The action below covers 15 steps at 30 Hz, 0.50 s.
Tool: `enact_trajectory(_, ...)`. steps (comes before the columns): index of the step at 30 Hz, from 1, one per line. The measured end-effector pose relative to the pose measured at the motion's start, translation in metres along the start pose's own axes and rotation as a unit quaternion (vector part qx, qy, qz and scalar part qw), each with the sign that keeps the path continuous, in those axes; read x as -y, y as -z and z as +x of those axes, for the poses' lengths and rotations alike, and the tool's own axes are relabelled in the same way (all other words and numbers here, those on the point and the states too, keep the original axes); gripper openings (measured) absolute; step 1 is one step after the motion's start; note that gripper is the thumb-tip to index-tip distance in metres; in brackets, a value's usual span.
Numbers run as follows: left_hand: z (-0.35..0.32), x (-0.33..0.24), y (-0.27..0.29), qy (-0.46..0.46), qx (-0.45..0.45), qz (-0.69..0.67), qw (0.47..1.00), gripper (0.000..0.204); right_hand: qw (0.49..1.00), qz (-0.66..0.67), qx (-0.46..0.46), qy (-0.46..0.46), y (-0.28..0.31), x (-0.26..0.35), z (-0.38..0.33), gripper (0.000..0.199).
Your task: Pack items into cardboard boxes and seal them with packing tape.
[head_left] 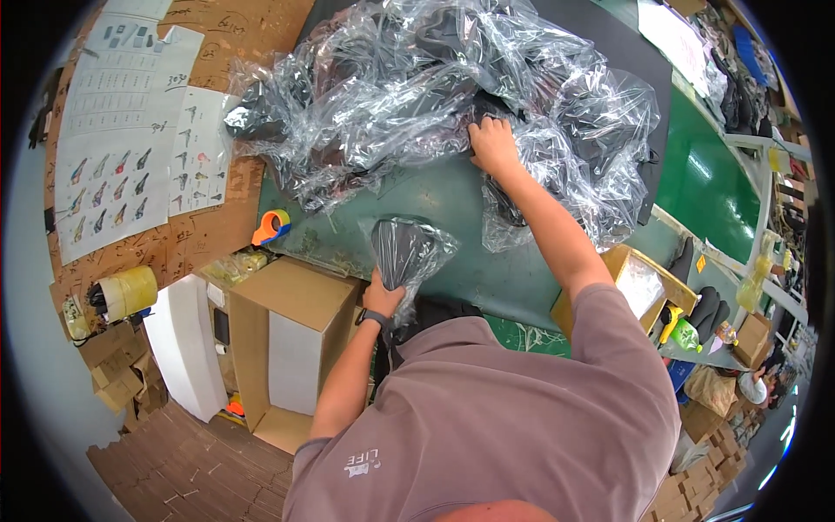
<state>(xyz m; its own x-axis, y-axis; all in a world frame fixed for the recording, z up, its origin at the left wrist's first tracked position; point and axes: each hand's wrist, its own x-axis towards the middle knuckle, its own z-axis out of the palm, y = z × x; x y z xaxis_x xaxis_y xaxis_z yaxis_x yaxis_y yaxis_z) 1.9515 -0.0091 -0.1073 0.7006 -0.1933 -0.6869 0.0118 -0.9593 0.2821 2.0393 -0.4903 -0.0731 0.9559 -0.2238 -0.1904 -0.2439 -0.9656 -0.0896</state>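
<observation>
My left hand (381, 298) is closed round the narrow end of a black bicycle saddle (404, 248) in a clear plastic bag. It holds the saddle over the near edge of the green worktable (348, 248). Farther off, my right hand (494, 146) reaches into a big heap of bagged black saddles (383, 104). Its fingers are bent onto a dark bagged saddle (492, 106) at the heap's near side, and the fingertips are partly hidden. Crinkled, shiny film covers most of the heap.
An orange tape dispenser (271, 228) lies at the table's left edge. An open cardboard box (296, 300) stands left of my left forearm. To the right is a yellowish carton (570, 313), with a green spray bottle (685, 335) beyond. Printed sheets (122, 174) cover a board at left.
</observation>
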Motion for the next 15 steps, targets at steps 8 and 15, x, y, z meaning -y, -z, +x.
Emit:
enact_trajectory(8, -0.174, -0.018, 0.15, -0.024, 0.166, -0.832, 0.529, 0.079, 0.947, 0.118, -0.111, 0.278, 0.009, 0.132, -0.097, 0.101)
enact_trajectory(15, -0.213, 0.18, 0.101, -0.105, 0.251, -0.798, 0.538, 0.087, 0.972, 0.061, -0.003, 0.228, -0.108, 0.228, -0.093, 0.103)
